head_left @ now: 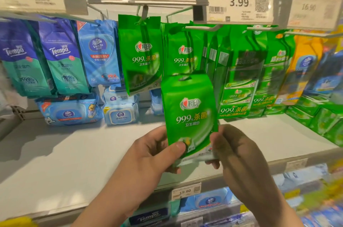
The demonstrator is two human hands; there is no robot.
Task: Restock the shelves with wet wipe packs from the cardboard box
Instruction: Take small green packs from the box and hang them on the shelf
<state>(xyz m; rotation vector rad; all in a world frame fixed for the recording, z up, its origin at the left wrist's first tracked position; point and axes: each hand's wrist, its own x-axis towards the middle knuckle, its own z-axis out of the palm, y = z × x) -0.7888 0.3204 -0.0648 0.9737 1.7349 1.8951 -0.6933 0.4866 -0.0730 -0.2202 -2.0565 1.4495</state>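
green wipe pack [189, 113] upright, long axis 12–6, hang-hole at 12 | left hand [157, 150] pinches its 7 o'clock corner | right hand [235, 150] grips its 5 o'clock corner

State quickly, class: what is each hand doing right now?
Left hand: grips the green wipe pack at its bottom edge.
Right hand: holds the same pack's lower right corner.

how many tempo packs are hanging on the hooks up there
2 fronts show, side by side at far left: one Tempo pack, another right of it. More may hang hidden behind each.
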